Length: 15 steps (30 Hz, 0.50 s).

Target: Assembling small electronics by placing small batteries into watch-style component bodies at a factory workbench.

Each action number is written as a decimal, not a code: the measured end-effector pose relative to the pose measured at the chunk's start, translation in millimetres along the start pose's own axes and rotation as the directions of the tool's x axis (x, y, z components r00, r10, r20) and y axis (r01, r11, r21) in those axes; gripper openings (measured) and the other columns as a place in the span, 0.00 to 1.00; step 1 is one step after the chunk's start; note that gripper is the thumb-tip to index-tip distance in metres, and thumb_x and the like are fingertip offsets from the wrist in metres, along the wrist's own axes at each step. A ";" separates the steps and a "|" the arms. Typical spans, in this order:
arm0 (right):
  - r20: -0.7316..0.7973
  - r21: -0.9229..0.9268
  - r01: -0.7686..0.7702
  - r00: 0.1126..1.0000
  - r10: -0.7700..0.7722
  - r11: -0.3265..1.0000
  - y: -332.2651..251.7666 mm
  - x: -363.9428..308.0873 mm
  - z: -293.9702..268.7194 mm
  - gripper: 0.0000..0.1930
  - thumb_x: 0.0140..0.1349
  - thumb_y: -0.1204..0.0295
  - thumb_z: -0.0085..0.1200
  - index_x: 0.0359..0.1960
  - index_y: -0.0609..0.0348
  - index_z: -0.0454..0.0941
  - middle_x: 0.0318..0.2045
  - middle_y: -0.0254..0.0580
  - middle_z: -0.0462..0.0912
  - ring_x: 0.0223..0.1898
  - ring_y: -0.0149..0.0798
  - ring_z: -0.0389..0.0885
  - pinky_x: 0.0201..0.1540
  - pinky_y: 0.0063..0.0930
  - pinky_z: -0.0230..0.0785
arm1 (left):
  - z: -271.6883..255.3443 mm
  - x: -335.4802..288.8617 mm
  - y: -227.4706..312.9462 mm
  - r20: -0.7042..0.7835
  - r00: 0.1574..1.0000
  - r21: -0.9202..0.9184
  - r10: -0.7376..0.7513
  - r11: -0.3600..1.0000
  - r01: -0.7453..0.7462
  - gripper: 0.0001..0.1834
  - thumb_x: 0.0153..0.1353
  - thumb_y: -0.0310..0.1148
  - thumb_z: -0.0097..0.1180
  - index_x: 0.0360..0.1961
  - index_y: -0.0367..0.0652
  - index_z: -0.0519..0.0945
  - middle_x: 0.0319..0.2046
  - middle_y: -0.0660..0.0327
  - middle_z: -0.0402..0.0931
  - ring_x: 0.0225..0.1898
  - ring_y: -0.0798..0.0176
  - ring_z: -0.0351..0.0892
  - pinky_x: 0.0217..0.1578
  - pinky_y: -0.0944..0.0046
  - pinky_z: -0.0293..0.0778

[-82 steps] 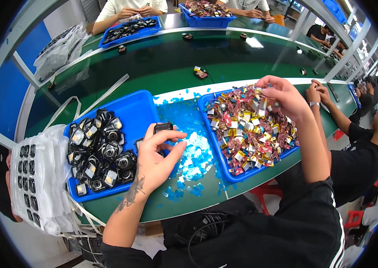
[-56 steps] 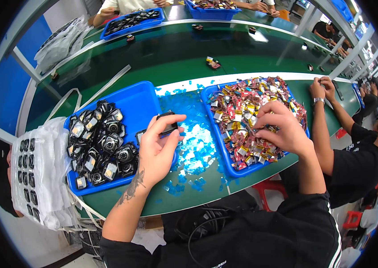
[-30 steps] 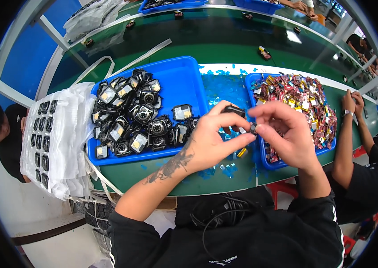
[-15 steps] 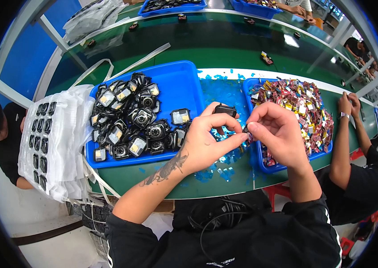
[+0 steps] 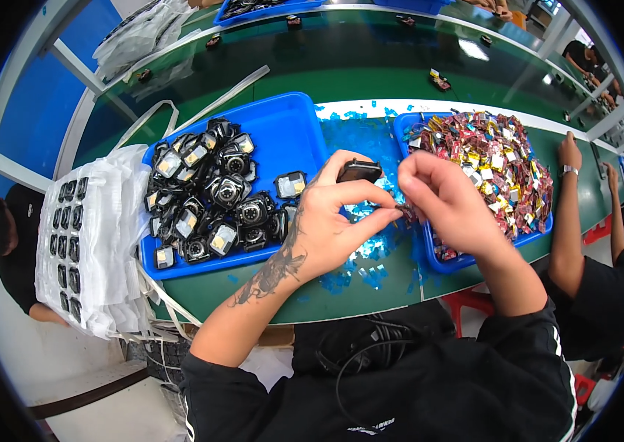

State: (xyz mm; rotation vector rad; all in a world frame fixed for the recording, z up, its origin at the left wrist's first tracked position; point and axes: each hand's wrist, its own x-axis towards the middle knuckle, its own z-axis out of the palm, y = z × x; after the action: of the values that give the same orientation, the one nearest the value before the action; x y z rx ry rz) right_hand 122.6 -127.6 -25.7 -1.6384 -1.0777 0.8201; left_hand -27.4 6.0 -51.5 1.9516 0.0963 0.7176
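Observation:
My left hand (image 5: pixel 330 225) curls its fingers round a black watch case (image 5: pixel 360 171). Its thumb and index fingertip are pinched together, with a small dark reddish piece (image 5: pixel 406 214) at their tips. Close beside these tips is my right hand (image 5: pixel 441 195), thumb and fingers closed in a pinch; anything between them is hidden. Left of my hands, a blue tray (image 5: pixel 282 132) holds a heap of black watch cases (image 5: pixel 227 190). On the right, another blue tray (image 5: pixel 441 263) is piled with small red, white and yellow circuit parts (image 5: pixel 500 158). My right hand overlaps its left part.
Small blue film pieces (image 5: pixel 371 250) litter the green table (image 5: pixel 290 306) between the trays. A stack of white sheets (image 5: pixel 109 250) with black watch cases stands at the left. Beyond a white rail runs a dark green belt (image 5: pixel 363 59). Co-workers' arms (image 5: pixel 566 214) are at the right.
My right hand has lifted a little away from my left fingertips, which it was meeting before. My left hand keeps the watch case. The whole view has shifted slightly.

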 end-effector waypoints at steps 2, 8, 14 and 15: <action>-0.088 -0.358 0.206 0.964 -0.253 0.911 8.7 1.2 6.7 0.05 0.66 0.73 0.51 0.34 0.62 0.73 0.26 0.32 0.76 0.27 0.26 0.73 0.28 0.25 0.65 | 1.2 0.3 0.9 -0.042 0.996 -0.019 -0.073 0.997 0.073 0.08 0.48 0.29 0.69 0.31 0.44 0.85 0.40 0.59 0.74 0.39 0.64 0.75 0.35 0.67 0.70; -0.188 0.098 0.093 0.979 -0.073 0.991 -3.2 -11.4 17.1 0.11 0.62 0.80 0.54 0.45 0.62 0.79 0.37 0.37 0.81 0.34 0.25 0.78 0.32 0.18 0.71 | 9.8 -3.1 -8.2 -0.155 0.956 -0.280 -0.249 0.939 0.199 0.06 0.50 0.27 0.67 0.30 0.41 0.84 0.31 0.63 0.76 0.35 0.70 0.72 0.32 0.71 0.70; -0.343 0.067 0.271 0.910 -0.233 0.960 1.7 -5.3 23.0 0.06 0.62 0.81 0.55 0.39 0.66 0.80 0.35 0.37 0.81 0.34 0.22 0.77 0.32 0.16 0.71 | 14.0 -1.5 3.5 -0.036 0.950 -0.605 -0.311 0.763 0.227 0.20 0.68 0.25 0.46 0.60 0.41 0.65 0.52 0.53 0.74 0.49 0.67 0.75 0.50 0.67 0.71; -0.453 0.059 0.308 0.856 -0.249 0.949 0.9 -6.6 23.6 0.05 0.61 0.81 0.55 0.39 0.66 0.80 0.35 0.37 0.81 0.34 0.22 0.77 0.32 0.15 0.70 | 13.1 -1.3 2.4 -0.046 0.949 -0.603 -0.311 0.766 0.222 0.20 0.68 0.25 0.46 0.60 0.41 0.65 0.52 0.53 0.74 0.49 0.67 0.75 0.50 0.67 0.71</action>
State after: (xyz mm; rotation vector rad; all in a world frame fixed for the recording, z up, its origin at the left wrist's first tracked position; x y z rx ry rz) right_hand 99.4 -125.5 -33.5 -1.4199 -0.8860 0.2943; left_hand -22.2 -6.0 -54.1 1.2470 0.2086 0.6024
